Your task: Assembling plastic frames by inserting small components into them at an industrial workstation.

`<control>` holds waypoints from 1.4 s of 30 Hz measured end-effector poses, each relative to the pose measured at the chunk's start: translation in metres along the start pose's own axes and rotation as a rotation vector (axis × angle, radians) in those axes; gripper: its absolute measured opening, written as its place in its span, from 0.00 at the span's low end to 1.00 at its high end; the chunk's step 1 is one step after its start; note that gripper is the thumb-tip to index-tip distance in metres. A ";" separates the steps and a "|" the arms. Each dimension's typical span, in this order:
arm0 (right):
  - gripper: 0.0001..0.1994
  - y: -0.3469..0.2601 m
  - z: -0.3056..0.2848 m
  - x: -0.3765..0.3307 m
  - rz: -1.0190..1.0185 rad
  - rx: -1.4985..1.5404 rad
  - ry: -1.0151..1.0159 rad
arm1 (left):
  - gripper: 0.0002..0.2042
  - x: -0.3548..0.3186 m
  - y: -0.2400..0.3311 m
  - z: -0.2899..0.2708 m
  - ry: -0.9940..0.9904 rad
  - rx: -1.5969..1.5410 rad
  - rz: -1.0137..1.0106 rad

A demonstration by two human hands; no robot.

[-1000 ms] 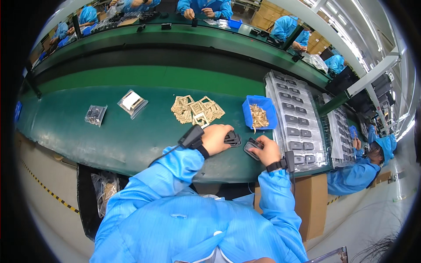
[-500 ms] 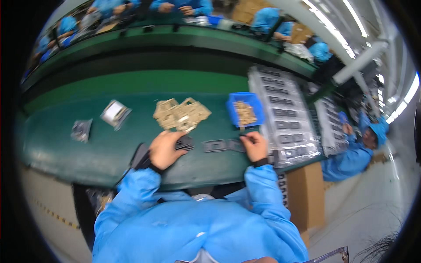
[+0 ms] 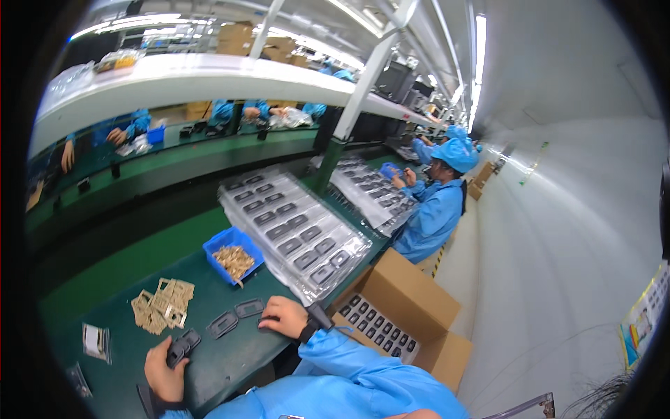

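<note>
Left hand point(image 3: 165, 373) fingers grip one dark frame point(image 3: 183, 345) — right hand point(image 3: 283, 316) rests flat, holding nothing; two frames point(image 3: 236, 316) wait on the worktop point(image 3: 230, 363).

You wear a bright blue smock with long sleeves, the cloth smooth and softly creased across your chest. Each sleeve ends at the wrist by the green workbench point(image 3: 230, 363). A dark band circles the wrist of your right hand point(image 3: 285, 316); another sits behind your left hand point(image 3: 165, 377). Both hands are bare.
</note>
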State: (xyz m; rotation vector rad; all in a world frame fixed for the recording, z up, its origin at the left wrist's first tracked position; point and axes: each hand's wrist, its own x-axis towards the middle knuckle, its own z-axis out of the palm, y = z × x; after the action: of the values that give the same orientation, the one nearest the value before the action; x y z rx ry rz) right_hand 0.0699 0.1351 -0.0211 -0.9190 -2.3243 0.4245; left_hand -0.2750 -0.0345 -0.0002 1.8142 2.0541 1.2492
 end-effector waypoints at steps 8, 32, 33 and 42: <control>0.16 -0.008 0.024 0.015 -0.020 -0.011 0.120 | 0.36 0.007 -0.029 0.039 0.013 0.082 0.146; 0.10 -0.069 0.061 0.036 -0.277 0.205 0.173 | 0.29 -0.019 -0.081 -0.008 0.292 0.049 0.021; 0.10 -0.069 0.064 0.031 -0.349 0.237 0.096 | 0.29 -0.020 -0.088 -0.013 0.195 0.123 0.021; 0.08 -0.088 0.077 0.001 -0.273 0.124 -0.049 | 0.28 -0.070 -0.063 -0.023 -0.060 0.227 0.196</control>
State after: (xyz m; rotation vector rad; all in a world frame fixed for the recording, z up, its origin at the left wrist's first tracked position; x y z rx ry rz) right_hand -0.0243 0.0680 -0.0378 -0.5279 -2.3938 0.4729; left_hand -0.3177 -0.1025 -0.0546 2.1698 2.1017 1.0232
